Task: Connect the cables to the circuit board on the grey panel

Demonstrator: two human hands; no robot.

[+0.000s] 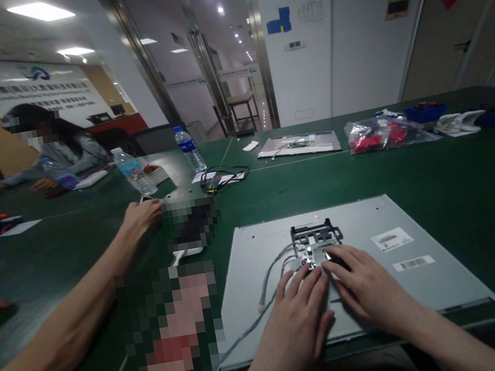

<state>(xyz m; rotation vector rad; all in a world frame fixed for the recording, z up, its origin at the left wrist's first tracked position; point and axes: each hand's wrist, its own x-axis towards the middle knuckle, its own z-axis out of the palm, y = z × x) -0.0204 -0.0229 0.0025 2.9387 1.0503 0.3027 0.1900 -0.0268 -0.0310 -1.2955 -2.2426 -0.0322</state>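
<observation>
A flat grey metal panel (352,218) with white labels lies in front of me. On it sits a small circuit board (316,255) in front of a black plastic bracket (315,232); grey cables (271,270) run from its left side. My left hand (299,310) rests across the panel, fingers stretched apart and fingertips at the board's near edge. My right hand (369,285) has its bent fingers on the board's right side, gripping its edge, with something dark between them. The hands partly cover the board.
Left of the panel are a phone (194,223) and a blurred flat item (180,323). Another person's arm (77,302) reaches across there. Farther back stand water bottles (189,148), coiled black cable (222,178), a second panel (297,144) and plastic bags (381,132). A person (64,140) sits far left.
</observation>
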